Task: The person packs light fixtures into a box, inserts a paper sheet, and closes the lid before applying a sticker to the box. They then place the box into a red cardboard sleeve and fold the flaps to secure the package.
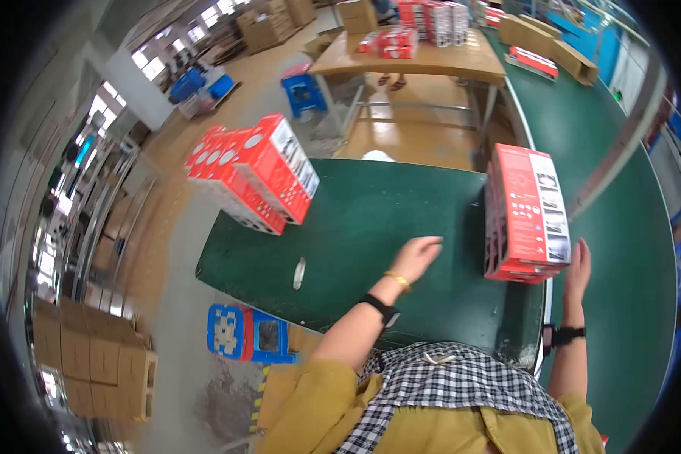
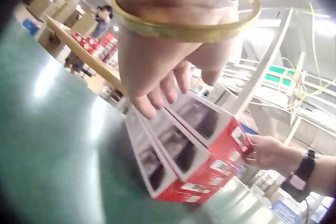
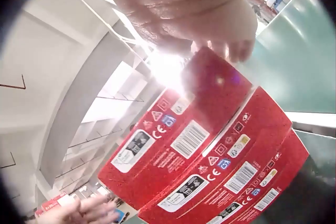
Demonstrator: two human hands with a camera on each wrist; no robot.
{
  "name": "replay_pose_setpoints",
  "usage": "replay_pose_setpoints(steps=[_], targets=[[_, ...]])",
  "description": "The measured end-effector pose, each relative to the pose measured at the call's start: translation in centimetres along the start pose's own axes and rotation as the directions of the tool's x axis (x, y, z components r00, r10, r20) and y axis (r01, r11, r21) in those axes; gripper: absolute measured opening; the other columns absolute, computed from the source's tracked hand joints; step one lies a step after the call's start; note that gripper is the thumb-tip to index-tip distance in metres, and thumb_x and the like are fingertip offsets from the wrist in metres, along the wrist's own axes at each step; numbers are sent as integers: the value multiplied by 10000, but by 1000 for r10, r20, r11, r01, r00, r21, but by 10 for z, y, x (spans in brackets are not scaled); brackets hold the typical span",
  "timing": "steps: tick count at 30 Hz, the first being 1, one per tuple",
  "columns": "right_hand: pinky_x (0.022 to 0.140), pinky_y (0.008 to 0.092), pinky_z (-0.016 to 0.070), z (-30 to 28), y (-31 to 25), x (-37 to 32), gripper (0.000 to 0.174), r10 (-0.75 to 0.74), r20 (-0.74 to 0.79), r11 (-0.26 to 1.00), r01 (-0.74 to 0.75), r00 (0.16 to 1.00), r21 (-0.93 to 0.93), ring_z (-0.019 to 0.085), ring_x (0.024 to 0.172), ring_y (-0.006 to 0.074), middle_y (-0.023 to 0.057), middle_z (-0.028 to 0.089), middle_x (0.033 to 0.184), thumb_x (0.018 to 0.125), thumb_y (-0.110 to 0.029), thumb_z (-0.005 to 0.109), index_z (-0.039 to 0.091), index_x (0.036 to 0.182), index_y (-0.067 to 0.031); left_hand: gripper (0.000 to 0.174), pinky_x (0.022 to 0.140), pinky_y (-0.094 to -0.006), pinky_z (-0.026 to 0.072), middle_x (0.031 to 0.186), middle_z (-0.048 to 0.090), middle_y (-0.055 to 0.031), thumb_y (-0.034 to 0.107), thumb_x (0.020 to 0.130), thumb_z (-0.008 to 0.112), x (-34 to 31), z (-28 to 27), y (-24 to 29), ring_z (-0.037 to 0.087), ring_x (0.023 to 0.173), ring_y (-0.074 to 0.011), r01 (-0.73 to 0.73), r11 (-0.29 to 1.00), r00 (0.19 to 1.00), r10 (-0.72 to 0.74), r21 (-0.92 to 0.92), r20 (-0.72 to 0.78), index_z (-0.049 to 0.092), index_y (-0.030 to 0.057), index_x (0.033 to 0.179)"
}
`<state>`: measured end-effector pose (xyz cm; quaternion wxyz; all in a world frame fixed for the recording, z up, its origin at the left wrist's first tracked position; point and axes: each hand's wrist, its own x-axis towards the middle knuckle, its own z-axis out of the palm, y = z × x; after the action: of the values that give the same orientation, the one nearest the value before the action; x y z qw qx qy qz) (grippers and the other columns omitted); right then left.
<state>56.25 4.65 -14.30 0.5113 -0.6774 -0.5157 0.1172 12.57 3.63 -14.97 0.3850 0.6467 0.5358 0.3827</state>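
Head view: the left hand (image 1: 416,256) hovers over the green table (image 1: 340,250), fingers straight, holding nothing. The right hand (image 1: 577,268) presses flat against the red boxes (image 1: 526,212) (standing at the table's right edge). Left wrist view: fingers relaxed, boxes just beyond. Right wrist view: fingertips touch the boxes.

The right hand (image 3: 178,3) filled the top of the view, its fingertips (image 3: 236,45) resting against the upper edge of a stack of red boxes (image 3: 210,145). Three boxes stood pressed side by side, each face printed with a white barcode label (image 3: 190,139), warning triangles and small product pictures. Bright glare washed out the spot just below the fingers. A green table (image 3: 294,61) lay to the right. The left hand (image 3: 84,211) showed low in the corner, fingers spread, apart from the boxes.
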Motion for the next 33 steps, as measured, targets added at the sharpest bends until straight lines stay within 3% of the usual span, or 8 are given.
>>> replay_pose_setpoints(steps=[3,7,10,14,18,22,27,33], targets=[[984,305,437,-10,-52,-42,331,-72,42,990,66,997,128,577,1125,183,136,617,1220,1032,-169,482,561,1282,33,136,851,-454,494,942,698,-146,160,847,654,-70,-99,-103,635,920,-346,123,854,880,141,506,-453,732,75,920],[850,288,478,28,-98,-105,207,-81,402,996,61,912,64,610,947,150,79,665,1019,992,-119,528,647,1130,-21,252,868,-510,457,999,644,-194,228,806,708,-163,-185,-179,595,976,-387,612,644,595,6,458,-804,666,57,988],[761,287,522,88,-159,-154,216,35,800,964,-232,599,131,651,878,143,59,688,983,974,-122,555,657,1134,-18,310,771,-455,518,914,655,-182,268,750,808,-167,-192,-189,639,862,-379,658,688,700,-409,305,-586,628,44,867],[884,366,543,156,-192,-203,481,184,969,826,-561,164,-62,612,1106,228,137,612,1239,1022,-318,521,485,1385,-5,325,710,-350,530,865,689,-96,254,802,801,-116,-130,-126,660,789,-192,285,952,937,-253,110,-240,617,34,957],[937,390,522,181,-219,-217,478,99,897,691,-679,430,249,609,1122,254,153,601,1242,1023,-315,514,473,1364,16,283,795,-355,529,947,677,-101,234,833,769,-89,-104,-14,658,879,-216,70,989,983,-46,-127,179,613,41,969],[908,398,540,154,-228,-203,354,2,756,582,-616,654,531,638,1042,249,141,617,1166,1027,-252,490,525,1247,23,350,980,-441,462,1105,626,-159,250,781,775,-42,-180,15,559,1132,-363,-521,803,841,541,290,14,646,45,1035],[679,351,561,98,-178,-224,277,285,716,506,-735,637,452,650,758,218,118,636,872,999,-209,462,555,1160,-4,534,1106,-511,314,1333,527,-160,290,803,732,27,-334,9,421,1318,-330,199,464,689,560,863,-460,563,26,1236],[615,317,524,73,-154,-259,270,482,616,505,-772,624,387,646,696,222,117,636,830,977,-218,475,557,1117,-2,437,1154,-556,245,1484,367,-209,185,741,790,30,-335,1,289,1398,-424,94,474,680,612,876,-404,623,76,1130]])
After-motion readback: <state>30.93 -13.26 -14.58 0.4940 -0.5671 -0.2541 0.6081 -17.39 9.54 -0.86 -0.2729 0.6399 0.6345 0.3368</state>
